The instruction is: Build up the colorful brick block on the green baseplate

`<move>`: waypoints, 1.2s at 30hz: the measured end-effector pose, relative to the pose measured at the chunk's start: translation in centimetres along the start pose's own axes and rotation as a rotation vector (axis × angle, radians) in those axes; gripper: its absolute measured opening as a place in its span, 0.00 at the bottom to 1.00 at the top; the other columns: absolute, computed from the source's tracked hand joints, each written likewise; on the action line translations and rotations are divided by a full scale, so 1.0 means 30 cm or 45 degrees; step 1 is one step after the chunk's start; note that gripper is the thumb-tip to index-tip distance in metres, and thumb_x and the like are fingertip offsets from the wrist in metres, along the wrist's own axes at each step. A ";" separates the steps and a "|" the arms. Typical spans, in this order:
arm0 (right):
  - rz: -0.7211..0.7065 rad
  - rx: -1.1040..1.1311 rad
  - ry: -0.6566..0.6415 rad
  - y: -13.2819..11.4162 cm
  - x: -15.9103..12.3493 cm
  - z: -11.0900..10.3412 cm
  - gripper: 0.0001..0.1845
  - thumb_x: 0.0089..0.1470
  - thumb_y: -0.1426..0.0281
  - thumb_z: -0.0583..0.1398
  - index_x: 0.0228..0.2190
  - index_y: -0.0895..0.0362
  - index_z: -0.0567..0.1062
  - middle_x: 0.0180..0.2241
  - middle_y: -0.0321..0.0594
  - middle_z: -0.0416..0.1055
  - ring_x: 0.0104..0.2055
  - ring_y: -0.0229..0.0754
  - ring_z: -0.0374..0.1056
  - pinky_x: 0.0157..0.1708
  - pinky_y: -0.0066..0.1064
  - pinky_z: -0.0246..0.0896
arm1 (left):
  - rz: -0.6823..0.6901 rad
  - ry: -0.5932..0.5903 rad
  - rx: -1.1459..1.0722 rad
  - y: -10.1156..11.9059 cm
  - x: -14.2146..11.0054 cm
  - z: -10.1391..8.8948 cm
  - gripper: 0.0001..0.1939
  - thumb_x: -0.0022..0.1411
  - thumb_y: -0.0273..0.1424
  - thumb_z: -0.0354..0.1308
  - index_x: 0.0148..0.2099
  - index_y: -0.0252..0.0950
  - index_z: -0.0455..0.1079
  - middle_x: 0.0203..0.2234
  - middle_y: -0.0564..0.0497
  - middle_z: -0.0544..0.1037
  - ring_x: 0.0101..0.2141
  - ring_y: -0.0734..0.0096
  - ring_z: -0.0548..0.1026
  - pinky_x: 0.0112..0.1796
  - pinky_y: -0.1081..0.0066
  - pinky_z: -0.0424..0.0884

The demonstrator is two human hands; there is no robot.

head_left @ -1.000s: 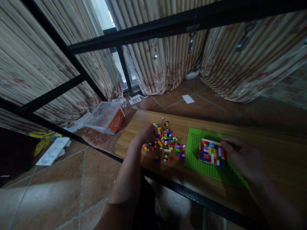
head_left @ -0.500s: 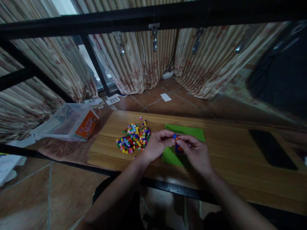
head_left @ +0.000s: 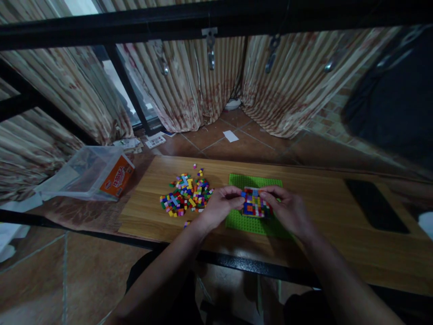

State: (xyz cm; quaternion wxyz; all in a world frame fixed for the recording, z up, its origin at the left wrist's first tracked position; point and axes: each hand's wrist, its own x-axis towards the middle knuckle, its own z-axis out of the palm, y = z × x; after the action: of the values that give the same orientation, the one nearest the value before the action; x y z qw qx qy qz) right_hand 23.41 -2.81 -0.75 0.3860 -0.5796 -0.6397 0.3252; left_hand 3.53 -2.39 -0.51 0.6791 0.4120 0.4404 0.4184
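A small blue toy brick sits pinched between the thumb and fingers of my left hand. Across from it, my right hand is closed at the fingertips on a small orange brick, mostly hidden by the fingers. Between and just below the fingertips is a flat, many-coloured block of joined bricks on the green studded baseplate. Whether either held brick touches this block, I cannot tell. To the left of my left hand lies a loose pile of coloured bricks.
Everything stands on a long wooden tabletop. A black phone-like slab lies at the right. Beyond the left end, a clear plastic box with an orange label rests on its side. A dark metal bar crosses overhead, with hanging clips.
My fingertips have parted, the right hand moving to the right. The blue and orange bricks, close together before, are now apart, one in each hand. More of the coloured block shows between them.
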 end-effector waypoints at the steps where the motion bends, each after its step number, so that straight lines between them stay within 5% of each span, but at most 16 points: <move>1: -0.027 -0.128 0.035 0.018 0.009 -0.014 0.14 0.55 0.57 0.59 0.33 0.51 0.80 0.35 0.39 0.78 0.37 0.46 0.73 0.41 0.38 0.65 | -0.017 0.075 0.027 -0.002 0.005 -0.005 0.10 0.49 0.29 0.66 0.34 0.33 0.71 0.23 0.56 0.73 0.23 0.79 0.71 0.27 0.77 0.67; 5: -0.150 -0.468 0.050 0.062 0.029 -0.042 0.16 0.59 0.60 0.54 0.33 0.52 0.79 0.35 0.41 0.77 0.37 0.46 0.72 0.42 0.39 0.64 | -0.070 0.230 0.122 -0.011 0.024 -0.019 0.09 0.52 0.29 0.64 0.36 0.33 0.70 0.19 0.58 0.69 0.20 0.81 0.66 0.21 0.79 0.61; 13: -0.397 -0.683 0.023 0.057 0.023 -0.039 0.16 0.62 0.62 0.53 0.33 0.55 0.79 0.34 0.43 0.73 0.38 0.47 0.69 0.42 0.39 0.64 | -0.144 0.143 0.151 0.022 0.001 0.010 0.07 0.52 0.25 0.61 0.36 0.33 0.71 0.21 0.58 0.70 0.20 0.83 0.66 0.22 0.80 0.61; 36: -0.320 -0.585 0.092 0.057 0.043 -0.018 0.13 0.58 0.64 0.56 0.28 0.55 0.77 0.29 0.40 0.73 0.34 0.43 0.69 0.37 0.35 0.61 | -0.022 0.054 0.214 -0.005 0.019 -0.002 0.04 0.50 0.26 0.60 0.32 0.32 0.71 0.19 0.58 0.70 0.20 0.80 0.64 0.24 0.77 0.59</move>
State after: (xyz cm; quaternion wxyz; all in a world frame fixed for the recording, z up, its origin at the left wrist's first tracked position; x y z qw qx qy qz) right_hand 24.69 -1.35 -1.82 0.3044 -0.5793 -0.7495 0.1001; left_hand 3.65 -1.91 -0.81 0.6361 0.4548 0.4920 0.3828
